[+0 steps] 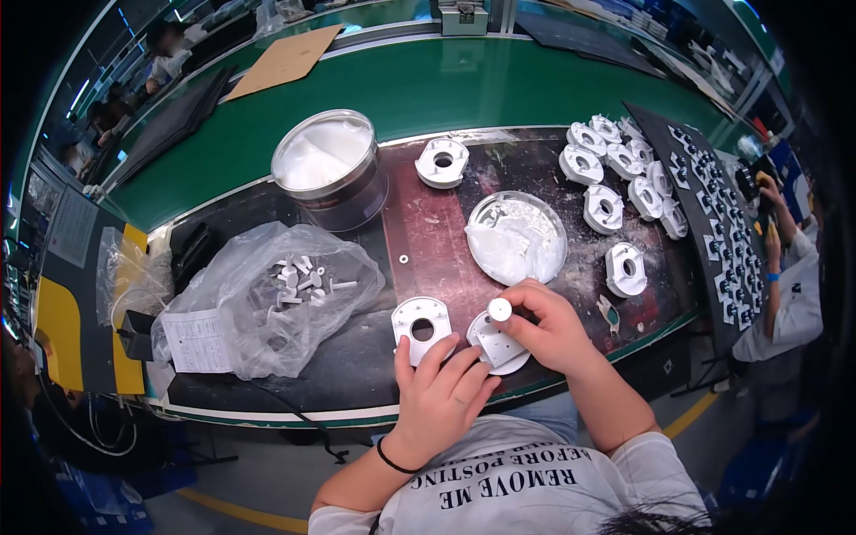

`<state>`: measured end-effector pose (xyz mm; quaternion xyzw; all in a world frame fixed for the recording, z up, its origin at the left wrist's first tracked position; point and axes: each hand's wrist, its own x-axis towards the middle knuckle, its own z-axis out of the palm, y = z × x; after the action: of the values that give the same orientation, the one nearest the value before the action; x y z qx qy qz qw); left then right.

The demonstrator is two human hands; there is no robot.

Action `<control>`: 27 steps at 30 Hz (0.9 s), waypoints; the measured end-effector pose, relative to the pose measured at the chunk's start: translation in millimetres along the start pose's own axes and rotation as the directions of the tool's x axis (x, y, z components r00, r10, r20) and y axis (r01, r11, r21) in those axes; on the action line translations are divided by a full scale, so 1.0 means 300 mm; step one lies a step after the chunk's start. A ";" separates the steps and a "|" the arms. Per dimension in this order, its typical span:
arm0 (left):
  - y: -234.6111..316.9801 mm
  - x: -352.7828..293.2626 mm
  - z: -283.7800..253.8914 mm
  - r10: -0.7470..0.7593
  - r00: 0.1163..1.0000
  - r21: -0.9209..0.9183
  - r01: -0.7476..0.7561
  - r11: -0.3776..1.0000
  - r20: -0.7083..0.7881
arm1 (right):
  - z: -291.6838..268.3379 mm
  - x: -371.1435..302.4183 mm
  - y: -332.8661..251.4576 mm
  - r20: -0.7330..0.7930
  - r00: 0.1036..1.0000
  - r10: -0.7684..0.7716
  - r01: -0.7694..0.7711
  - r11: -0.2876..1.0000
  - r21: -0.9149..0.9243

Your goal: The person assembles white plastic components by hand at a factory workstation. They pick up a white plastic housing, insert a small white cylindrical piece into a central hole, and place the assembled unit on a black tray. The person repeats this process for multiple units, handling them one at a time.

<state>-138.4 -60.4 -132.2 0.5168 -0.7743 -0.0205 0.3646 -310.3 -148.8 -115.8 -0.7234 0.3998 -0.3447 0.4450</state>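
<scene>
Between the thumb and fingers of my right hand (551, 328) is a small white round-headed pin (499, 309), held over a white plastic housing (501, 346). My left hand (439, 385) lies palm down with its fingers apart. Its thumb and index finger touch the near edge of a second white housing (422, 314), which has a round center hole. The other fingertips reach the left side of the housing beneath the pin. Similar pins (308, 278) lie in a clear plastic bag (245, 299) on the left. The pin's lower end is hidden.
A metal tin (343, 201) with white contents stands behind the bag. A round lid (560, 234) smeared with white paste lies beyond my hands. Several white housings (604, 209) sit at the right, beside a black board (664, 134) of small parts. A co-worker's arm (774, 276) shows farther right.
</scene>
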 end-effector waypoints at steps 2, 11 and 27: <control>-0.001 -0.001 0.002 0.007 1.000 0.007 -0.007 1.000 0.007 | 0.001 -0.002 0.004 -0.002 1.000 0.020 -0.020 1.000 0.023; -0.015 -0.011 0.004 0.042 0.999 0.025 -0.043 0.999 0.026 | 0.017 -0.015 0.050 0.011 0.993 0.117 -0.115 0.955 0.274; -0.015 -0.015 -0.001 0.026 0.999 0.024 -0.027 0.999 0.047 | -0.006 -0.010 0.011 0.011 1.000 -0.022 0.022 1.000 0.021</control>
<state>-133.6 -58.7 -136.2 0.5103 -0.7896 -0.0182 0.3403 -314.0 -147.6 -118.6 -0.7250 0.3859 -0.3497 0.4508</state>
